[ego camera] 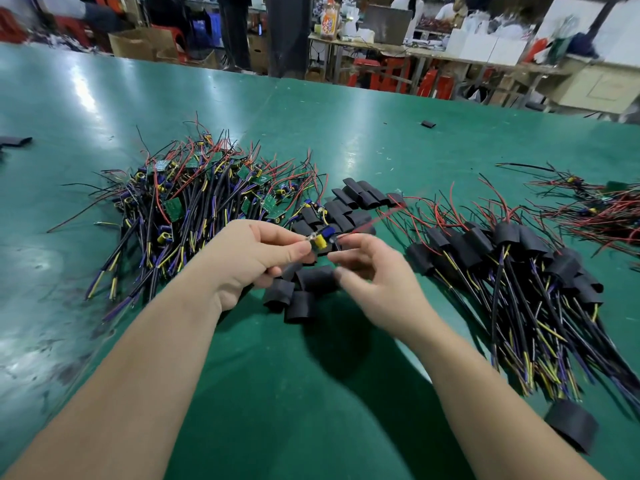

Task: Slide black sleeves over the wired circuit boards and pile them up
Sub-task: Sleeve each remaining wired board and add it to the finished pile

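Nearest, at lower right, one loose black sleeve lies alone on the green worktop. In mid-field a wired circuit board is held up off the worktop between both hands, probably so that a sleeve can be passed over a free end. Its left end is pinched by thumb and forefinger of the left hand. The right hand is blurred; its fingers are curled at the board's right end, and whether they pinch it cannot be told. The board's long axis runs roughly left to right, component side up, with red leads trailing up-right. Just beneath the hands a cluster of empty sleeves is kept within reach. Bare boards are heaped to the left and the sleeved pile is fanned to the right — sleeved ends away, wire tails toward the person. Behind the hands lies a second batch of sleeves; one stray sleeve sits well apart, farther back.
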{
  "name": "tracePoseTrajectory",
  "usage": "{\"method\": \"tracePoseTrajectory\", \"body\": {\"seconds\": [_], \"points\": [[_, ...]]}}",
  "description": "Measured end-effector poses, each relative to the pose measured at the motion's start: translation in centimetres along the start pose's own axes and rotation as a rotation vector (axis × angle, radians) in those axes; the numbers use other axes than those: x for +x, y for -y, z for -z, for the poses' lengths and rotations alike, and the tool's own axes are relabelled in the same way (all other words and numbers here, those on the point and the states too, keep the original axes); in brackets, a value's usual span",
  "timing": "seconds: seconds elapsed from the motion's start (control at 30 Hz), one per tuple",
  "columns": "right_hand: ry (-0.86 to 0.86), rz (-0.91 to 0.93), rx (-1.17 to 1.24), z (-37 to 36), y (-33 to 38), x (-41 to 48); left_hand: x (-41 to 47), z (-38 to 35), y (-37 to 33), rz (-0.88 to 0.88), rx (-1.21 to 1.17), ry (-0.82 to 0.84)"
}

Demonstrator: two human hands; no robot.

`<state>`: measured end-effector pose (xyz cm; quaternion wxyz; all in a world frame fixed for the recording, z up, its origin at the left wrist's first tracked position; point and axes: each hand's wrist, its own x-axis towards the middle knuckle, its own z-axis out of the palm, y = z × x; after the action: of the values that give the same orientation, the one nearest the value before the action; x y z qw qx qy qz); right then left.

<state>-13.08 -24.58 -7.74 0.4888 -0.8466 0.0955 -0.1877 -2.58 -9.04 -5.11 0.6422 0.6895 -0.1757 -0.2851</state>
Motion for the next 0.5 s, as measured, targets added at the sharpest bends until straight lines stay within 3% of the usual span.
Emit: {"method": "tracePoseTrajectory", "body": {"seconds": [0.07, 0.13, 0.5], "points": [[0.140, 0.189, -0.461, -0.3, -0.5, 0.1, 0.2, 0.4, 0.0, 0.004, -0.061, -0.006], [0.301, 0.230, -0.632, -0.6, -0.7, 0.3, 0.3, 0.7, 0.1, 0.006, -0.074, -0.013], [0.381, 0.093, -0.776, 1.4, 0.7, 1.1, 0.4, 1.4, 0.0, 0.038, -0.069, -0.010]]}}
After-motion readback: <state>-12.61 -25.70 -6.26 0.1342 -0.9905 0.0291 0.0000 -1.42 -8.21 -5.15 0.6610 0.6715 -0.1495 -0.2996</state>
